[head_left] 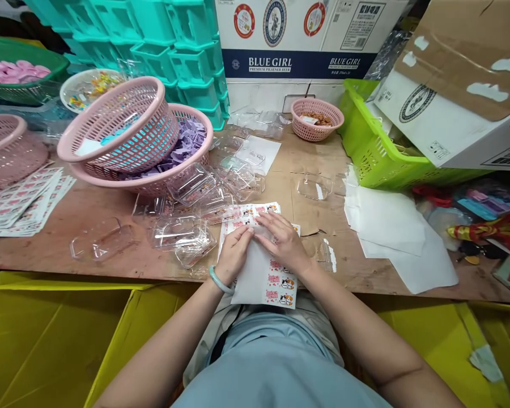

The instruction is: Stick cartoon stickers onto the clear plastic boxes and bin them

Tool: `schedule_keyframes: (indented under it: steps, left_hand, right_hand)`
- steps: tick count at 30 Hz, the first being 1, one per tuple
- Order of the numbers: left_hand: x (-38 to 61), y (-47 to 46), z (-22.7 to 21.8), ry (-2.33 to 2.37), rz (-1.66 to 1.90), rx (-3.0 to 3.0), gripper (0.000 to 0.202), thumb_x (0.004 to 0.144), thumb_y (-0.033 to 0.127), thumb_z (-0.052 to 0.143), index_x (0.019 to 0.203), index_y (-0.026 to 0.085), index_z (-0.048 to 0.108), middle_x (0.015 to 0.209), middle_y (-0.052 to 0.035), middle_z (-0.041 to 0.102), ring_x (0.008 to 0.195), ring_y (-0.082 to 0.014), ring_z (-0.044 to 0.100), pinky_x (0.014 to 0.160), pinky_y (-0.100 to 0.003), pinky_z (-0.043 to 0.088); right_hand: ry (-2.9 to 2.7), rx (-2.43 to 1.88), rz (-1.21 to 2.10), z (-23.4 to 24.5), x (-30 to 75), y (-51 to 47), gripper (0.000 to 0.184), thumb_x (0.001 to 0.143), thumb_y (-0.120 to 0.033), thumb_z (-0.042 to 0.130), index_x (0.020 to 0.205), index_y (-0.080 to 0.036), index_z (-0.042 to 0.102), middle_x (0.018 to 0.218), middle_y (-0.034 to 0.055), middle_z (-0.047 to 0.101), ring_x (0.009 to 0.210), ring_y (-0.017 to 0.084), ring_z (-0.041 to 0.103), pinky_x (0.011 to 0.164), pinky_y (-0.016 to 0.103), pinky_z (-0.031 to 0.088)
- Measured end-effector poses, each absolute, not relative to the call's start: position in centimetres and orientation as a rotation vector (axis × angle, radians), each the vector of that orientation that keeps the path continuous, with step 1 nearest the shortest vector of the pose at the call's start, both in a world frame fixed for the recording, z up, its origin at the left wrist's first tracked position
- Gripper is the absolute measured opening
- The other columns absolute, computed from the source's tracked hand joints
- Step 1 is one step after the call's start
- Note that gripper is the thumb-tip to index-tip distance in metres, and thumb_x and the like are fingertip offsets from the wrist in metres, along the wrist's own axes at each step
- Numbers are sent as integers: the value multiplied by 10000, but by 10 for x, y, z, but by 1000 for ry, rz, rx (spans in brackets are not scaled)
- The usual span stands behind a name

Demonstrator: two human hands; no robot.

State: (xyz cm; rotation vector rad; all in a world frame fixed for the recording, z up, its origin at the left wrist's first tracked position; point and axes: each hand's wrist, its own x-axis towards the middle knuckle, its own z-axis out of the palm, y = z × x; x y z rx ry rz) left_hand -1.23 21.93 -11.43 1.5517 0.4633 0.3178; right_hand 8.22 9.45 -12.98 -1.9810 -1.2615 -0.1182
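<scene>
A sheet of stickers point(280, 283) with cartoon cats and pink lettering lies at the table's front edge, part of it bare white backing. My left hand point(233, 252), with a pale green bangle at the wrist, is over its left side. Thumb and forefinger are pinched together there; what is between them, if anything, is too small to make out. My right hand point(285, 242) rests on the sheet with its fingers stretched out, fingertips close to the left thumb. Clear plastic boxes point(182, 235) are piled just left of the sheet.
Pink baskets point(191, 116), one holding purple pieces, stand at left beside more sticker sheets point(21, 204). A small pink basket point(317, 119) with brown pieces is at the back. White paper point(391, 226) and a green crate point(365, 141) lie right; teal bins point(191, 62) rise behind.
</scene>
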Motion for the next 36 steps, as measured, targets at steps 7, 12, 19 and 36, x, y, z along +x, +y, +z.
schedule_keyframes:
  steps: [7, 12, 19, 36]
  left_hand:
    - [-13, 222, -107, 363, 260, 1569, 227, 812, 339, 520, 659, 179, 570, 706, -9, 564, 730, -166, 493, 716, -271, 395]
    - [-13, 220, -115, 443, 192, 1500, 287, 808, 365, 519, 594, 186, 453, 585, 33, 407, 569, -116, 355, 548, -246, 312]
    - [-29, 229, -121, 561, 496, 1876, 209, 831, 308, 507, 816, 153, 646, 839, -69, 621, 818, -207, 577, 758, -337, 462]
    - [-4, 193, -110, 455, 76, 1022, 294, 770, 405, 722, 932, 162, 749, 1005, -83, 720, 923, -190, 637, 892, -325, 483]
  right_hand:
    - [-1066, -1790, 48, -128, 78, 95, 206, 905, -248, 599, 1069, -273, 720, 1083, 32, 737, 1099, 210, 641, 1055, 447, 429]
    - [-591, -1581, 266, -132, 75, 100, 177, 875, -332, 630, 959, -243, 758, 1012, 39, 753, 986, 200, 689, 949, 378, 509]
    - [7, -1214, -30, -129, 111, 86, 252, 823, -412, 663, 934, -201, 741, 977, 51, 759, 926, 194, 714, 912, 399, 557]
    - [-610, -1767, 352, -118, 87, 49, 348, 827, -480, 657, 1015, -190, 690, 1001, 82, 708, 943, 227, 669, 828, 366, 555]
